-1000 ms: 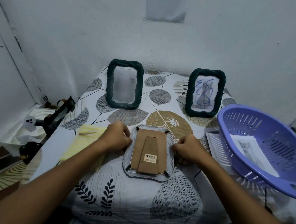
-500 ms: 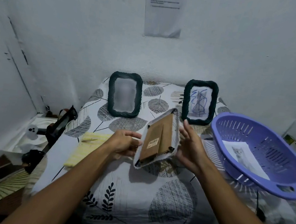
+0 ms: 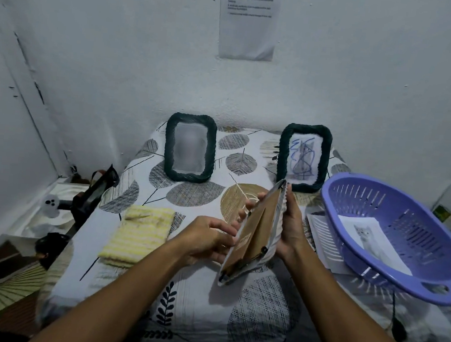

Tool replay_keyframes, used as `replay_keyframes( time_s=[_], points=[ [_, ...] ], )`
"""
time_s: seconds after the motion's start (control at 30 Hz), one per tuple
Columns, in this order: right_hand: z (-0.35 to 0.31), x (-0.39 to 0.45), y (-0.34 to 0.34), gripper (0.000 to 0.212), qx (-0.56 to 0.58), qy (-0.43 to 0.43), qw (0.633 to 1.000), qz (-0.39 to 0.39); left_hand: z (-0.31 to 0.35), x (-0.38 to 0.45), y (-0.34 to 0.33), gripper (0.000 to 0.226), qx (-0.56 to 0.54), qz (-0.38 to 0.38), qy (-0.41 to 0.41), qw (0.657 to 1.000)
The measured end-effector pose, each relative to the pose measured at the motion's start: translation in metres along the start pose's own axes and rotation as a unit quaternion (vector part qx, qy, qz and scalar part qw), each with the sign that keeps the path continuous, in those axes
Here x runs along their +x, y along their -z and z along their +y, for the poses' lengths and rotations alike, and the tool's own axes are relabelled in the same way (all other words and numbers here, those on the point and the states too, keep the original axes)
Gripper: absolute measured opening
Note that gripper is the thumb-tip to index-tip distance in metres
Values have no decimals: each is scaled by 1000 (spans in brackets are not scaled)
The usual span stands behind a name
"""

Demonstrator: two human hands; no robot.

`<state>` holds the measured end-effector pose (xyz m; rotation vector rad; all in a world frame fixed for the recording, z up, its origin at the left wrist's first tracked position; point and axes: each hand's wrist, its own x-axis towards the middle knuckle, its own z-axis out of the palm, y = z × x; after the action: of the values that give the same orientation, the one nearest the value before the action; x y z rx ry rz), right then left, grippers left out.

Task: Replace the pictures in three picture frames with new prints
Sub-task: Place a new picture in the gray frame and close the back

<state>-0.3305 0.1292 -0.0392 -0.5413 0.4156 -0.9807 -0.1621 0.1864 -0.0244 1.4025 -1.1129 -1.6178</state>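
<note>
Compared with the frame one second earlier, the light-rimmed picture frame (image 3: 254, 234) is no longer laid flat on the table (image 3: 190, 319); it is now raised clear of the patterned cloth and turned almost edge-on. Against the half-second-old frame it is tipped further toward upright. Its long axis is run from the near lower left up to the far upper right, with the brown cardboard back turned left toward the left hand (image 3: 206, 240) and the front turned to the right.

One purple basket (image 3: 392, 258) is seen at the right of the table, with one cat print (image 3: 372, 240) lying inside it. Two dark woven frames are stood upright at the far edge: the left frame (image 3: 190, 147), whose picture is blurred, and the right frame (image 3: 304, 157), in which a scribbled-over picture is shown. With the held one, three frames are counted. One yellow striped cloth (image 3: 138, 234) is laid folded to the left of the hands.

The frame's right edge is gripped by the right hand (image 3: 291, 224), fingers wrapped behind it. The left edge is pinched by the curled fingers of the left hand.
</note>
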Motion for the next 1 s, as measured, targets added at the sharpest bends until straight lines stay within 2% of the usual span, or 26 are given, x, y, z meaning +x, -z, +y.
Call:
replay_keyframes(
  time_s=[0.07, 0.13, 0.23, 0.3, 0.37, 0.43, 0.5, 0.53, 0.67, 0.87, 1.0],
  points=[
    [-4, 2, -1, 60, -5, -3, 1000, 3, 8, -3, 1, 3, 40, 23, -39, 998],
    [-11, 2, -7, 61, -49, -18, 998, 24, 23, -7, 4, 9, 49, 53, -103, 992],
    [-27, -2, -23, 58, -179, -24, 980, 87, 56, -23, 4, 21, -10, 9, -148, 989],
    [-36, -2, -35, 47, -292, -32, 951, 94, 72, -34, 2, 30, 19, -29, -143, 989],
    [-44, 1, -47, 37, -390, -58, 913, 106, 79, -39, 2, 32, 66, -36, -138, 988],
    [-51, 5, -57, 42, -467, -75, 872, 126, 80, -39, 4, 21, 84, -18, -138, 987],
    [-57, 9, -63, 60, -511, -64, 845, 148, 74, -34, 9, 6, 87, 14, -132, 987],
    [-60, 12, -63, 65, -520, -52, 838, 157, 71, -32, 12, 4, 79, 26, -126, 989],
    [-63, 11, -63, 49, -522, -6, 829, 201, 58, -22, 28, 11, 5, 24, -94, 995],
    [-51, -13, -36, 19, -450, -84, 864, 209, 33, -5, 43, 13, -49, 48, -48, 996],
    [-36, -14, -20, 12, -450, -87, 857, 235, 16, 5, 43, 12, -63, 61, -3, 996]
  ],
)
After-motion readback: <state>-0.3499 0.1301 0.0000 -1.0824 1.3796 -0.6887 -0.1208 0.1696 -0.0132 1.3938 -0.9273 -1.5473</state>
